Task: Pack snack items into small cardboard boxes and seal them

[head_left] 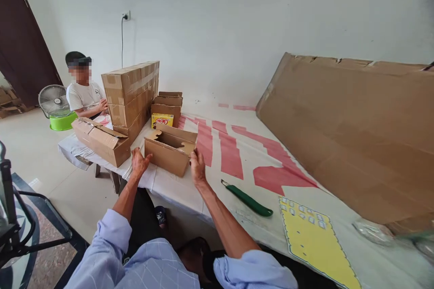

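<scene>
An open cardboard box (167, 159) stands on the cloth-covered table in front of me, its top flaps raised and its inside dark. My right hand (197, 167) grips the box's right end, thumb on the near side. At the left end, my left hand (139, 162) is held with thumb and fingers apart, close to the box's corner; whether it touches the cardboard I cannot tell. Just behind the box is a small yellow printed box (162, 120). Right of my right hand lies a green-handled cutter (249, 199) with its blade out.
Taped cartons (130, 95) are stacked at the left, with a long carton (100, 140) before them. Beyond sits another person (84, 92) near a fan (54, 100). A large cardboard sheet (346, 131) leans on the wall; a yellow sheet (317, 246) lies at the right.
</scene>
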`<state>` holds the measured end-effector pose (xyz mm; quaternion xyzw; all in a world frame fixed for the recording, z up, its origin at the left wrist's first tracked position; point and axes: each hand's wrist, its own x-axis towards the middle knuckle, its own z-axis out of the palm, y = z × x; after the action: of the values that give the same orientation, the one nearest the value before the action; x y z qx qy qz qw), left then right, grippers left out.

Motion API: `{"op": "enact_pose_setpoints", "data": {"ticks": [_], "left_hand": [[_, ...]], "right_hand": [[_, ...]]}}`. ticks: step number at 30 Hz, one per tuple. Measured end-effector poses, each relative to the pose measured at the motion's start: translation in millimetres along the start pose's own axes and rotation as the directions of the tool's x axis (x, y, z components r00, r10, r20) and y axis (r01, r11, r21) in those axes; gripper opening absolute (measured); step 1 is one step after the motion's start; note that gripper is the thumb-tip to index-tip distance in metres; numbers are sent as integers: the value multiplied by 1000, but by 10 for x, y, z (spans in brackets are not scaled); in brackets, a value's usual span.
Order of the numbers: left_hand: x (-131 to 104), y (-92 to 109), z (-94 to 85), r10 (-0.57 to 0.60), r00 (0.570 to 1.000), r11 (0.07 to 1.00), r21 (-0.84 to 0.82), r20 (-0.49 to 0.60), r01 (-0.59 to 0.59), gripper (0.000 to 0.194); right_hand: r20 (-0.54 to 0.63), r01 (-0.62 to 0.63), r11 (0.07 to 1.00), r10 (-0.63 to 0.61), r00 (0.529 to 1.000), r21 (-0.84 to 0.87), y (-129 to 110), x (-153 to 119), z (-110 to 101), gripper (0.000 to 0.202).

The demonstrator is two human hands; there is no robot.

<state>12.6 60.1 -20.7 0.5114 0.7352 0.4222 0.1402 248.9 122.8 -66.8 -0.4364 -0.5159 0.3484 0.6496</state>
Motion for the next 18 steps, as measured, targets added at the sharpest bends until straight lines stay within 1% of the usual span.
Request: {"op": "enact_pose_setpoints", "data": {"ticks": [2, 4, 6, 8, 11, 14, 16, 18], "left_hand": [[-56, -16, 77, -40, 999, 999, 2, -23, 40, 33], [-94, -7, 209, -57, 998, 998, -1, 7, 57, 31], [-54, 23, 349, -71, 997, 998, -1, 35, 71, 34], [78, 61, 457, -93, 995, 996, 8, 34, 93, 37], [390, 113, 540, -133, 991, 991, 28, 17, 132, 43], [745, 171, 572, -155, 988, 987, 47, 6, 154, 51], [978, 221, 597, -161, 987, 985, 57, 6, 160, 54], [1194, 279, 640, -161, 987, 985, 62, 19, 159, 54]], "right_hand": [[30, -5, 1000, 5, 1000, -22, 32, 125, 260, 73], [62, 1, 999, 1, 998, -32, 70, 231, 467, 73], [94, 14, 999, -12, 996, -31, 116, 320, 608, 71], [148, 51, 998, -44, 988, -46, 175, 382, 673, 70], [213, 95, 990, -72, 974, -100, 307, 383, 631, 72], [237, 78, 981, -35, 971, -177, 483, 260, 472, 74], [265, 99, 966, -34, 964, -237, 591, 143, 349, 70], [294, 152, 946, -64, 954, -287, 665, 37, 245, 62]]}}
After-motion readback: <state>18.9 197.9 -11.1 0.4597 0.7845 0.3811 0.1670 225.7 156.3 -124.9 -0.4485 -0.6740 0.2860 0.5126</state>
